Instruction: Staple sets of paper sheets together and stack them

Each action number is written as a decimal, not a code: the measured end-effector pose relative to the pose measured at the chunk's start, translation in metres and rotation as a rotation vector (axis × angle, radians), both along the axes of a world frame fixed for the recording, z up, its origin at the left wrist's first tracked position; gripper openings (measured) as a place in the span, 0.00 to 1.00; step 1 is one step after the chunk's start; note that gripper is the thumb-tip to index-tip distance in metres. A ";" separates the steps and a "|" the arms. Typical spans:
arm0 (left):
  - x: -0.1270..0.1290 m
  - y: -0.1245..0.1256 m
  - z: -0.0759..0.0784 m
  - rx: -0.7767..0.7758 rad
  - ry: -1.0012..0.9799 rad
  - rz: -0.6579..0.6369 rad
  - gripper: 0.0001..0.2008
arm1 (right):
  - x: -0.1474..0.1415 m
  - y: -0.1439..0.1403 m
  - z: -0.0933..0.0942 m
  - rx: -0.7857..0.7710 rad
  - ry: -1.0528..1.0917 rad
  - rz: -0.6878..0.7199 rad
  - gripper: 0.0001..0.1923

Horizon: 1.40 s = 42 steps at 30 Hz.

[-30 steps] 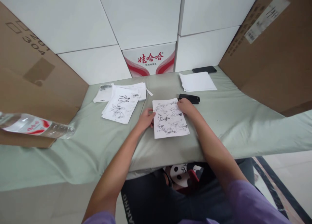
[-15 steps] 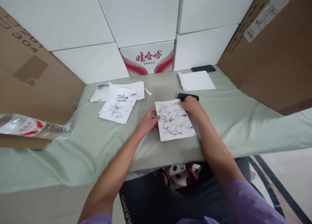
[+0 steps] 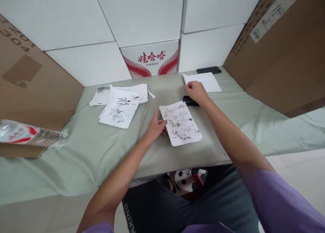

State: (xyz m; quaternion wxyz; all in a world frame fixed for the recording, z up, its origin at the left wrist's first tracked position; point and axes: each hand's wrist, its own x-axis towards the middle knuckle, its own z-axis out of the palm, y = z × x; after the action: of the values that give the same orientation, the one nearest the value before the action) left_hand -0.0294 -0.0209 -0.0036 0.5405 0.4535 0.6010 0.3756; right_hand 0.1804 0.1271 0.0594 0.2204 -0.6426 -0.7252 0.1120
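left hand (image 3: 155, 126) pins printed sheet (image 3: 180, 123) — right hand (image 3: 195, 92) on stapler (image 3: 188, 100).

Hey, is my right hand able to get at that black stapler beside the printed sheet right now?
Probably yes. The right hand already rests over the black stapler, nothing lies between them, and the left hand only pins the printed sheet nearby.

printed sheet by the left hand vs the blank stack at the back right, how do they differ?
The printed sheet is covered in black ink drawings; the blank stack shows plain white. The printed sheet is a single page lying skewed near the table's front edge; the blank stack sits square by the far wall. The left hand touches the printed sheet; the right hand is at the blank stack's near corner. Both lie flat on the green cloth.
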 end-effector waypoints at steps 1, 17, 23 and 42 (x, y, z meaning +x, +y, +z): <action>0.002 -0.001 0.000 -0.003 0.002 0.010 0.39 | -0.004 0.004 -0.007 -0.020 0.007 -0.003 0.14; 0.008 -0.007 0.001 0.015 0.029 0.033 0.40 | -0.017 0.018 -0.044 -0.106 -0.072 -0.149 0.15; 0.009 -0.009 0.005 0.033 0.068 -0.052 0.44 | -0.018 0.019 -0.045 -0.129 -0.132 -0.125 0.17; 0.068 0.124 0.061 0.455 0.665 -0.144 0.24 | -0.021 0.017 -0.039 -0.276 -0.220 0.016 0.20</action>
State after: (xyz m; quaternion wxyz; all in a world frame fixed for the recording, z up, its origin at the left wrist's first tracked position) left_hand 0.0389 0.1026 0.0571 0.2276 0.6991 0.6112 0.2933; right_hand 0.1590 0.1442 0.0207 0.0482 -0.6692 -0.7279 0.1413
